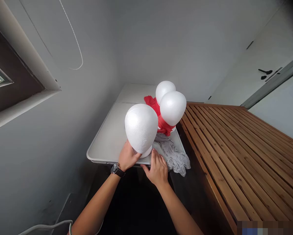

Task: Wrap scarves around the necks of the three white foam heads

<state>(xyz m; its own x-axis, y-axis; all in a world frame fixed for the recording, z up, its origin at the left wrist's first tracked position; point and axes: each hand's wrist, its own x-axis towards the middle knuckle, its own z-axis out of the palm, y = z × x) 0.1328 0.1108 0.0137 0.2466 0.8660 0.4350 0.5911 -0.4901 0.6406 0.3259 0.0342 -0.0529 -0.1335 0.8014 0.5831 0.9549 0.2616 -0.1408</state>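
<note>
A white foam mannequin head [141, 129] stands upright near the front edge of the light table [104, 143]. My left hand [128, 156], with a watch [117, 169] on its wrist, is wrapped round the neck of that head; some of its fingers are hidden behind the foam. Beside the base, my right hand [157, 168] lies flat on the table edge with fingers stretched out. A crumpled grey cloth [177, 156] lies just right of it and hangs over the edge. Farther back stand two more foam heads, one nearer [173, 107] and one behind [165, 89], with red cloth [163, 125] around them.
To the right of the table runs a slatted wooden bed base [229, 140]. A wall [97, 65] closes off the left side, with a window frame [14, 68] and a hanging cord [75, 39]. A door with a black handle [265, 71] is at the far right.
</note>
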